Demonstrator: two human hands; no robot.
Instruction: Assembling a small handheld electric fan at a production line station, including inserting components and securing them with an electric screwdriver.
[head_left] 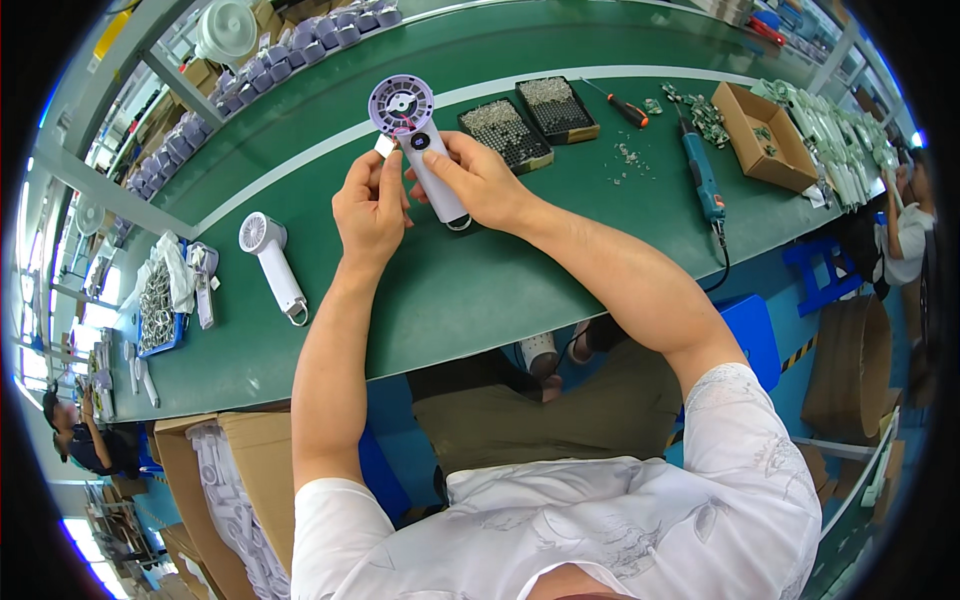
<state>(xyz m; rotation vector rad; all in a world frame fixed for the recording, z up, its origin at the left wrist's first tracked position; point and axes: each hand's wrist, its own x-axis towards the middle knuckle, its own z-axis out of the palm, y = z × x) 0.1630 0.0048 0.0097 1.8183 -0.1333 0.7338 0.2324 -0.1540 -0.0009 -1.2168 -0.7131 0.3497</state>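
Note:
A lilac handheld fan (436, 185) is upright in my right hand (482, 180), whose fingers wrap round its handle with the thumb near the small dark round display. Its round head (402, 103) has the inner ring and hub exposed, and a bit of pink-red shows at the neck. My left hand (368, 208) is closed beside the neck, fingertips pinching a small white square piece (384, 146). What kind of piece it is I cannot tell. Left of my left forearm, another pale handheld fan (275, 265) with a wrist loop lies on the green bench.
Two black trays of small metal parts (506, 135) (556, 107) lie beyond my right hand. Farther right are a screwdriver (628, 110), a teal electric screwdriver (702, 175) with its cable, and a cardboard box (765, 135). A blue bin (165, 325) stands left.

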